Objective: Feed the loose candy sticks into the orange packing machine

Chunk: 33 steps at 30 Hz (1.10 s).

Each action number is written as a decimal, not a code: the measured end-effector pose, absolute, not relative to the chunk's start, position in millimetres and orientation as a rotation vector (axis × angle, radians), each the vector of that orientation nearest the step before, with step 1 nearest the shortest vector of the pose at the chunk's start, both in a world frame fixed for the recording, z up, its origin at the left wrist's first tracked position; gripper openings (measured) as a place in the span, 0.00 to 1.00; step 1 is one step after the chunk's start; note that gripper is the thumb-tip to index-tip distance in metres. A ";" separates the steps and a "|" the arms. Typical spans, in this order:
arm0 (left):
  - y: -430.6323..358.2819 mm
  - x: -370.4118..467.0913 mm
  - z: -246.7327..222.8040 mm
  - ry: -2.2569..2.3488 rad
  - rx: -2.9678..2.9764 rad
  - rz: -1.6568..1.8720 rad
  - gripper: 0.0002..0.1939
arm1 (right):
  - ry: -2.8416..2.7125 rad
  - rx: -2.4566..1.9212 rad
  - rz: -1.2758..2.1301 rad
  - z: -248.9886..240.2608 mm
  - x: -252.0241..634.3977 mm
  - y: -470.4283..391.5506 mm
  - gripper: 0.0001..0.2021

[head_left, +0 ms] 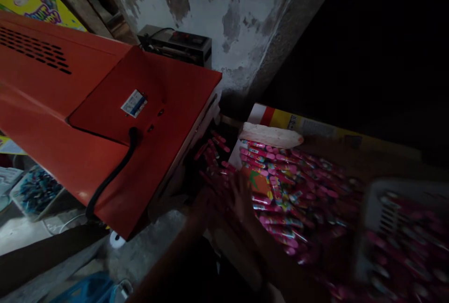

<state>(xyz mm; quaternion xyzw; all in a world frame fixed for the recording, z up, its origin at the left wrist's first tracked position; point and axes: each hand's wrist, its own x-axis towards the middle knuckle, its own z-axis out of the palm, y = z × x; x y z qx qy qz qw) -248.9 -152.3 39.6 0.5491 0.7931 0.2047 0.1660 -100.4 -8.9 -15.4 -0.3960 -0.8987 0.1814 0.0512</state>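
Observation:
Pink-capped tubes in printed clear wrap, which look like candy tubes point(282, 221), lie heaped on a cardboard surface to the right. More pink tubes point(212, 151) sit in the dark gap beside the red machine. My right hand point(242, 200) is at the left edge of the heap, its fingers stretched out and touching or just over the tubes. My left hand point(203, 205) is beside it in deep shade, near the tubes in the gap. Its fingers are blurred and dark, so what they hold cannot be made out.
A large red machine housing point(168, 102) with a black cable point(115, 172) fills the left. A whitish block point(270, 134) lies behind the heap. At right stands a pale plastic basket point(372, 200) of tubes. A clear tub point(35, 191) of dark bluish pieces sits lower left.

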 end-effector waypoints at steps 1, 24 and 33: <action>-131.2 -248.7 29.6 2.240 1.649 0.530 0.25 | -2.807 -1.145 0.558 -17.2 -108.1 -11.2 0.28; 173.1 -102.9 -10.5 1.594 2.383 0.510 0.30 | -2.246 -2.108 0.087 5.8 85.0 185.0 0.37; 86.1 -215.8 -4.9 1.655 2.388 0.278 0.35 | -2.255 -2.102 0.175 -7.0 -21.1 96.0 0.40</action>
